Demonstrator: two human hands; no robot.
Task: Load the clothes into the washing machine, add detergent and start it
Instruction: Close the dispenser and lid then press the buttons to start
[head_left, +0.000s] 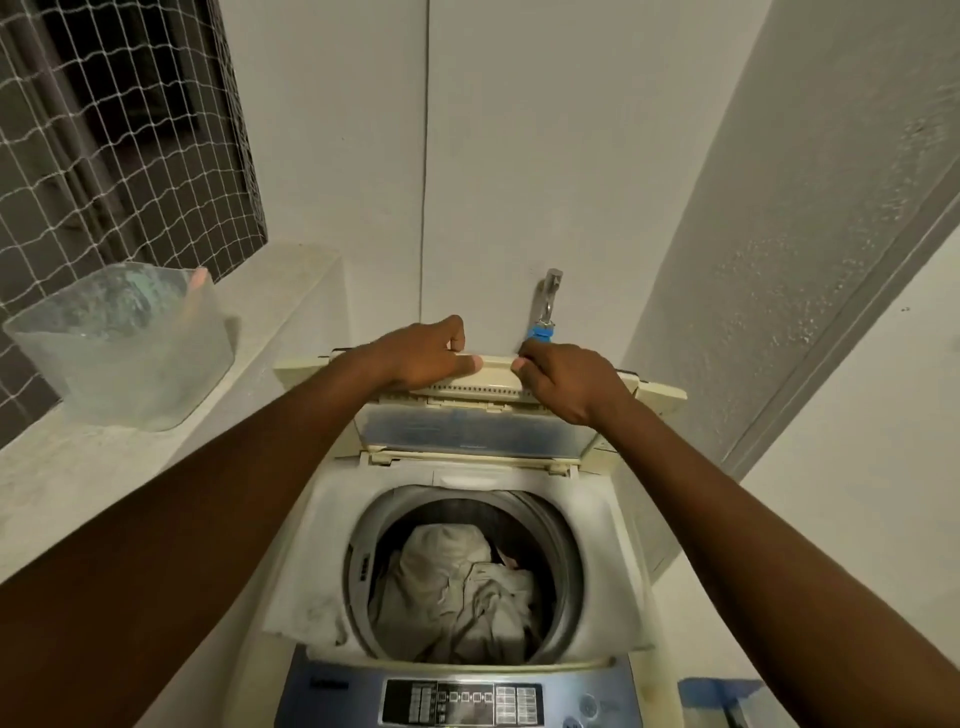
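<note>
Forearms: both reach forward from the bottom corners of the frame, one on each side of the machine opening.
Control panel (462, 701): blue strip at the near edge of the washing machine (615, 545), buttons and small print unreadable.
Clothes (457, 592): a pale, crumpled heap inside the drum (363, 561), below the rim; a darker piece shows at its far right side.
Lid (467, 431): folded, standing up at the back of the opening, its tinted window facing the camera.
Left hand (421, 358): grip on the lid's top edge, fingers curled over the top, thumb laid along the front.
Right hand (566, 379): grip on the same edge, just beside the left, fingers hooked over it.
Tap (551, 291): metal, on the wall (519, 156) behind the lid, a blue hose connector (540, 332) under it, just above the right hand.
Ledge (104, 467): pale, left of the machine, carrying a cloudy plastic container (119, 353).
Netting (104, 130): white mesh over the dark window above the ledge.
</note>
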